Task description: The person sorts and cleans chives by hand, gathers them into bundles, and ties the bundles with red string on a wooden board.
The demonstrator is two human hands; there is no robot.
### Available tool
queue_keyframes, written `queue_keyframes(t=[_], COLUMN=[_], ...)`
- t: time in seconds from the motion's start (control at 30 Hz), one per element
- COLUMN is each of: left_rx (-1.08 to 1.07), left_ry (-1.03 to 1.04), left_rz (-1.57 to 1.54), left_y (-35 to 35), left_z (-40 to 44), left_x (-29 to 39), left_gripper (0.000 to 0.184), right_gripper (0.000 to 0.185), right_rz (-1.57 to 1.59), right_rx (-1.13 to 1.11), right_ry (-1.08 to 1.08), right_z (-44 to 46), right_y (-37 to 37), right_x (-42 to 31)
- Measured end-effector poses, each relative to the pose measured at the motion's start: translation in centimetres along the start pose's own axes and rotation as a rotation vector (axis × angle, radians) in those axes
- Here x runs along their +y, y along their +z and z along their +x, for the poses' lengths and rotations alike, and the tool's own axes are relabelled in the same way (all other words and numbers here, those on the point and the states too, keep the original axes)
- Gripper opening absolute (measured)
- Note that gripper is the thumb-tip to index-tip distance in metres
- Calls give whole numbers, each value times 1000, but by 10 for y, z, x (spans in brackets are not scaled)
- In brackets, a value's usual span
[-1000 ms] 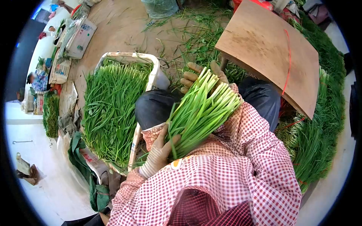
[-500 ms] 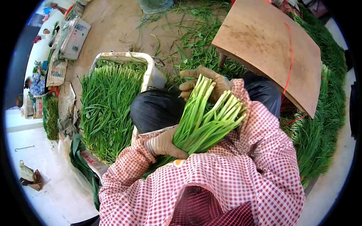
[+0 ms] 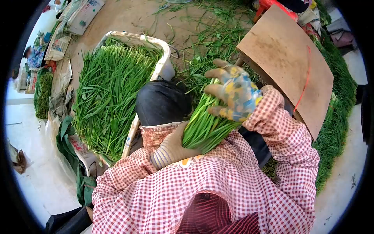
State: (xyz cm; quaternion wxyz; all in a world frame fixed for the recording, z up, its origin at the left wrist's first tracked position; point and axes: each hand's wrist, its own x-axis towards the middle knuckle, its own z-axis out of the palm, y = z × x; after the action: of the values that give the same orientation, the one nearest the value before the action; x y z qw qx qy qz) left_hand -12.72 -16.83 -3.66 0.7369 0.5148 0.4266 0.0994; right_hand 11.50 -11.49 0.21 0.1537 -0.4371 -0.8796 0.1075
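My left hand (image 3: 171, 147), in a tan glove with a striped cuff, is closed round the lower part of a bunch of green chives (image 3: 206, 126) in front of my chest. The bunch leans up and to the right. Over its pale stem ends is my right hand (image 3: 235, 93), in a glove with blue and yellow patches on the back. Its fingers are spread, with the back of the hand toward me, and they cover much of the stem ends. Whether the palm touches the stems is hidden.
A white crate (image 3: 166, 58) packed with chives (image 3: 113, 93) stands left of my knee (image 3: 163, 102). On the right is a tilted wooden board (image 3: 288, 66) with a red string, and more chives (image 3: 339, 128) beyond it. Loose leaves (image 3: 218, 35) litter the floor. A person (image 3: 36, 54) is far left.
My right hand has turned from behind the stem ends to over them, its patterned back now showing. The left hand keeps its hold on the chives. The view has shifted slightly.
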Motion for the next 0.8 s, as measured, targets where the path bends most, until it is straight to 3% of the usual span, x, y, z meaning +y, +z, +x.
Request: queue_keyframes(t=[0.13, 0.2, 0.33, 0.4, 0.43, 0.53, 0.6, 0.67, 0.73, 0.8], left_rx=[37, 0, -59, -135, -143, -154, -131, -90, -63, 76], left_ry=[-29, -1, 12, -42, -2, -161, -146, -267, -199, -179], left_rz=[-6, 116, 32, -93, -133, -193, -185, -353, -353, -548], left_y=[-3, -8, -15, -16, -17, -20, -20, -21, -22, -21], left_z=[-2, -1, 5, 8, 6, 7, 2, -2, -8, -15], left_x=[-4, -1, -14, -9, -2, 9, 12, 9, -10, -13], left_gripper=[87, 89, 92, 95, 90, 89, 82, 84, 73, 66], right_gripper=[26, 22, 14, 11, 15, 19, 19, 20, 21, 21], right_rz=[142, 363, 385, 619, 636, 1309, 1414, 1450, 1074, 1176], right_rx=[-6, -85, -69, -75, 122, 242, 457, 635, 643, 783], right_ry=[-183, -193, -147, 133, 173, 550, 881, 872, 924, 1082], right_z=[4, 4, 8, 11, 9, 16, 25, 21, -1, -20], right_y=[27, 41, 44, 47, 54, 62, 41, 35, 17, -7], right_x=[0, 9, 10, 7, 9, 28, 32, 71, 97, 83])
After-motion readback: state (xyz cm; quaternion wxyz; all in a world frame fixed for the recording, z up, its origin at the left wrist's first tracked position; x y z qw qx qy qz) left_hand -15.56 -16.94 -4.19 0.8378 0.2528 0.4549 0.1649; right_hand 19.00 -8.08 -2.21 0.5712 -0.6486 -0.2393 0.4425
